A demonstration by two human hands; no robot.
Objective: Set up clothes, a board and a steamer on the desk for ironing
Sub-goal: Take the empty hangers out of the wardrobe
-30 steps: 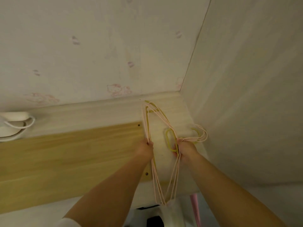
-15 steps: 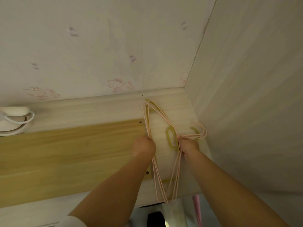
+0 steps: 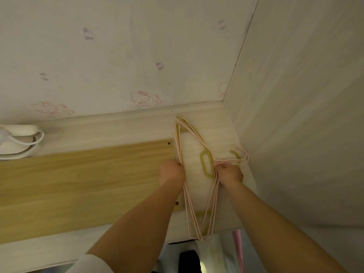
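Up on the pale wooden shelf [image 3: 206, 123] by the corner, both hands are staying put, barely shifting: left hand [image 3: 171, 173] and right hand [image 3: 229, 173] fingers pinching the thin pink and yellow wire hangers [image 3: 194, 138], clothes not yet brought over.

Both arms were bare and reached up and forward, side by side. The left hand [image 3: 171, 173] was closed in a tight fist, with the knuckles facing the camera. The right hand [image 3: 229, 173] was closed in a fist too, a little way off to the side. Both wrists were held straight. A bit of white sleeve [image 3: 92, 264] showed low on the left arm.
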